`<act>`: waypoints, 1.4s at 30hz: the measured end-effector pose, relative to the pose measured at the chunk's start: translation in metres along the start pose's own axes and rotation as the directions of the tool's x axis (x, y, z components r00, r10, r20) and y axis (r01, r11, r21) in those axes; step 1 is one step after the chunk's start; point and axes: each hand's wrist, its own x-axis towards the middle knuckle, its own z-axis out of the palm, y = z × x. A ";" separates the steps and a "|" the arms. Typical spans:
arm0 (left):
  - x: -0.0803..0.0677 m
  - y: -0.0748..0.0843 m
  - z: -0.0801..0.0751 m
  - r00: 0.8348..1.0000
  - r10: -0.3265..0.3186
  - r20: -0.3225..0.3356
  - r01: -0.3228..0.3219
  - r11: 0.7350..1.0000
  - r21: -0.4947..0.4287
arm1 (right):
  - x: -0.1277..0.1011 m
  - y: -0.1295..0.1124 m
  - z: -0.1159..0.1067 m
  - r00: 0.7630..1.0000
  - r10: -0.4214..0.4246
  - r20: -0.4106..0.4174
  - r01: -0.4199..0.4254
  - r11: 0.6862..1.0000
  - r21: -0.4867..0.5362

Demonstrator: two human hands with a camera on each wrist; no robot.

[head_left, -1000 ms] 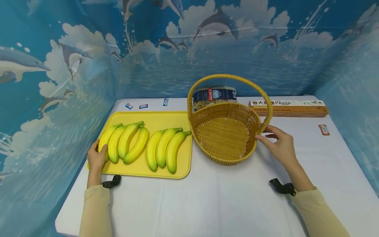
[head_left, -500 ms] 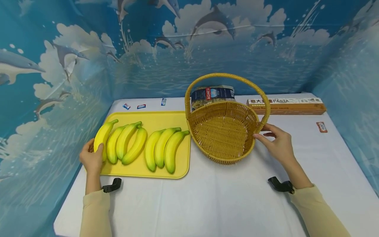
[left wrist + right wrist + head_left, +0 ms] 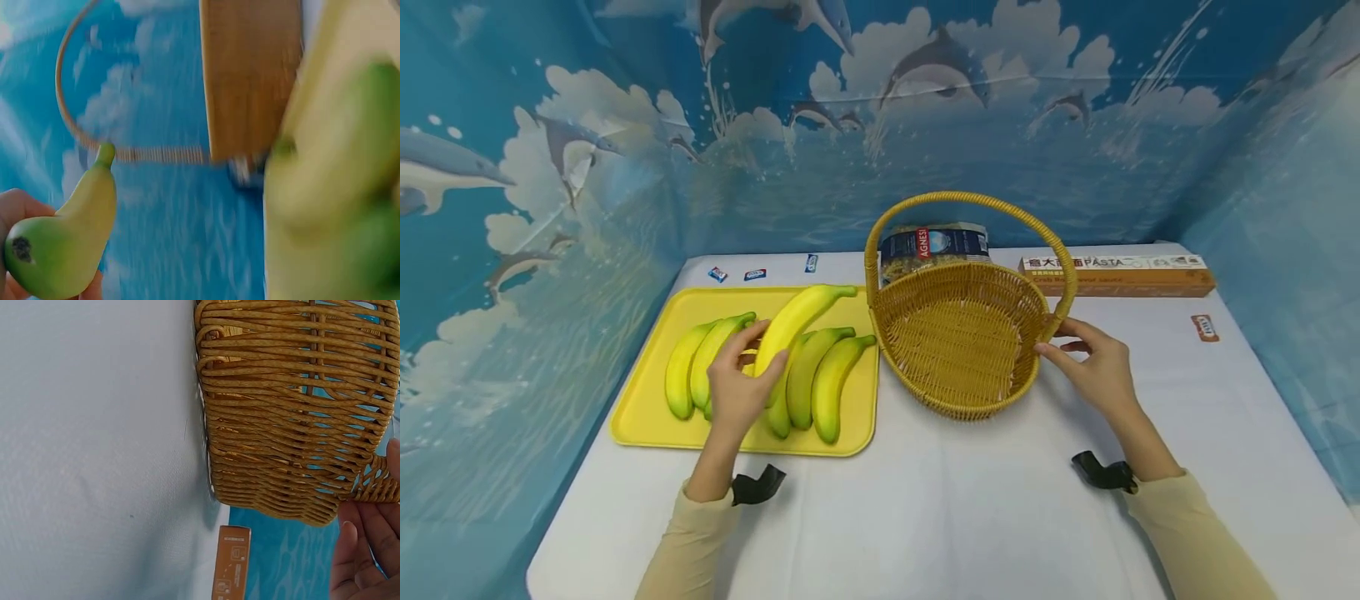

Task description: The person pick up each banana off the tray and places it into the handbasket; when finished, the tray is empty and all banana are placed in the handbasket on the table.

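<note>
Above the yellow tray [image 3: 640,417], the left hand [image 3: 737,396] grasps a light, firm, smooth banana [image 3: 793,321] near its lower end, while the right hand [image 3: 1093,371] rests relaxed fingers against the wicker basket [image 3: 958,333].

Yellow, green-tipped bananas [image 3: 808,379] lie on a plain yellow tray [image 3: 647,400], with a golden-tan woven basket [image 3: 958,333] at three o'clock of it, all on a white tablecloth [image 3: 940,508] before a blue backdrop [image 3: 625,150] printed with grey dolphins and white clouds.
</note>
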 end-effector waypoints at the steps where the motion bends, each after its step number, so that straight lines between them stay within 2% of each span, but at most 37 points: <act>1: 0.000 0.007 0.011 0.999 0.023 0.038 -0.023 0.999 -0.023 | -0.001 0.000 0.000 1.000 0.006 0.003 -0.006 1.000 -0.001; 4: 0.004 0.024 0.044 0.989 0.066 0.134 -0.057 0.996 -0.067 | -0.002 0.001 0.000 1.000 0.004 0.008 -0.004 1.000 -0.002; 7: 0.012 0.036 0.077 0.973 0.086 0.215 -0.074 0.995 -0.062 | -0.003 0.001 0.000 1.000 -0.002 0.003 0.002 1.000 -0.004; 12: 0.028 0.043 0.131 0.950 0.098 0.296 -0.095 0.995 -0.027 | -0.002 0.001 -0.002 1.000 -0.007 -0.003 0.007 1.000 -0.019; 14: 0.034 0.040 0.148 0.944 0.068 0.321 -0.068 0.998 -0.011 | -0.002 0.000 0.000 1.000 -0.008 0.002 0.008 1.000 -0.017; 17: 0.041 0.034 0.170 0.928 -0.009 0.372 0.006 1.000 0.010 | -0.003 0.000 0.001 1.000 -0.005 0.008 0.005 1.000 -0.012; 20: 0.047 0.031 0.186 0.897 -0.097 0.432 0.096 0.995 0.024 | -0.003 0.000 0.001 1.000 -0.005 0.010 0.005 1.000 -0.012; 24: 0.056 0.027 0.204 0.854 -0.201 0.480 0.205 0.978 0.044 | -0.003 0.000 0.000 1.000 -0.004 0.004 0.004 1.000 -0.015; 28: 0.059 0.020 0.215 0.820 -0.320 0.474 0.319 0.944 0.085 | -0.003 0.000 -0.001 1.000 -0.004 0.001 0.004 1.000 -0.020; 30: 0.058 0.019 0.217 0.809 -0.364 0.461 0.357 0.928 0.108 | -0.003 0.000 -0.001 1.000 -0.010 -0.001 0.010 1.000 -0.020; 36: 0.056 0.021 0.215 0.826 -0.374 0.422 0.336 0.928 0.165 | -0.002 0.000 -0.002 1.000 -0.017 -0.017 0.017 1.000 -0.014; 42: 0.054 0.021 0.214 0.815 -0.429 0.390 0.377 0.903 0.206 | -0.002 -0.001 0.000 0.999 -0.030 -0.019 0.030 1.000 0.002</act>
